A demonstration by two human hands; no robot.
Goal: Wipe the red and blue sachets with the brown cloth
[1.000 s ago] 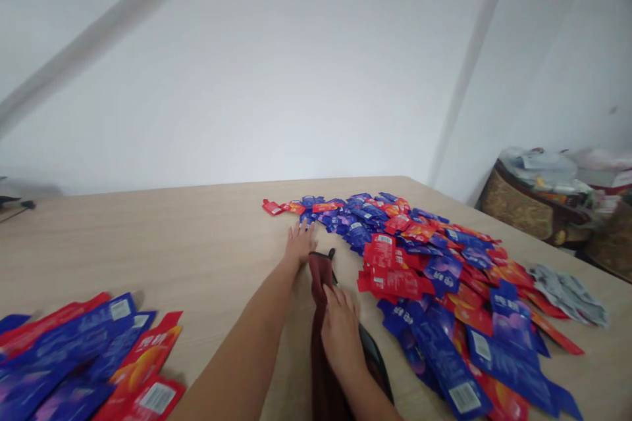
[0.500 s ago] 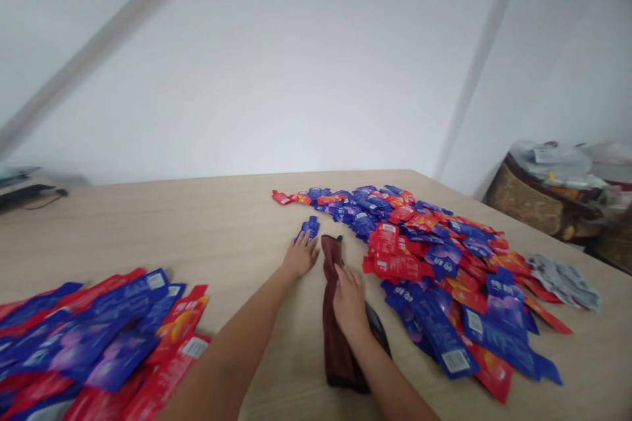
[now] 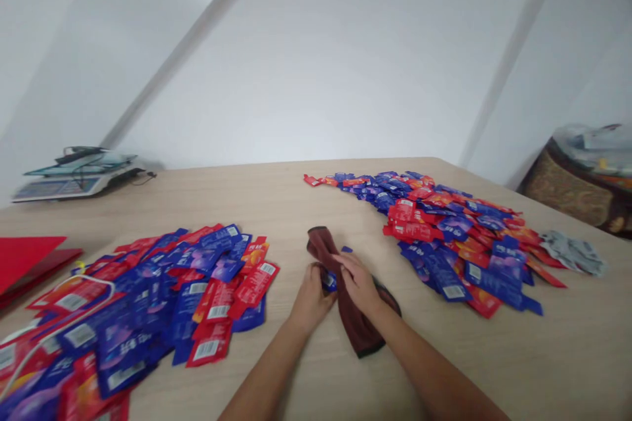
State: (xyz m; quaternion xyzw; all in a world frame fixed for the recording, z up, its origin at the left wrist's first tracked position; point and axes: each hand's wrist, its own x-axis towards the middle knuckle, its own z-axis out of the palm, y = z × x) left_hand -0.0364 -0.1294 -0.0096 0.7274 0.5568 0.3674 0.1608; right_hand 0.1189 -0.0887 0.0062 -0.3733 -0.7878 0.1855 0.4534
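In front of me a maroon cloth with dark edging [image 3: 353,322] lies bunched lengthwise on the table. My right hand [image 3: 358,281] is closed on its middle, fingers pressed into the fabric. To its left, my left hand [image 3: 312,299] curls round a blue pouch [image 3: 330,281], which shows only partly between the hand and the cloth. A small blue tip sticks out beyond the cloth, by my right fingers. Partly under my right wrist is a dark, rounded edge [image 3: 389,296] of something I cannot make out.
Red and blue pouches form a heap [image 3: 444,223] on the right and another pile [image 3: 168,289] on the left. Grey gloves [image 3: 573,253] lie at the far right. A scale [image 3: 74,181] stands at the back left, with red bags or sheets [image 3: 29,263] nearer.
My view has turned left, bringing the scale and more of the left pile into sight. My left hand has drawn the blue pouch in against the cloth, which is now tilted and more bunched.
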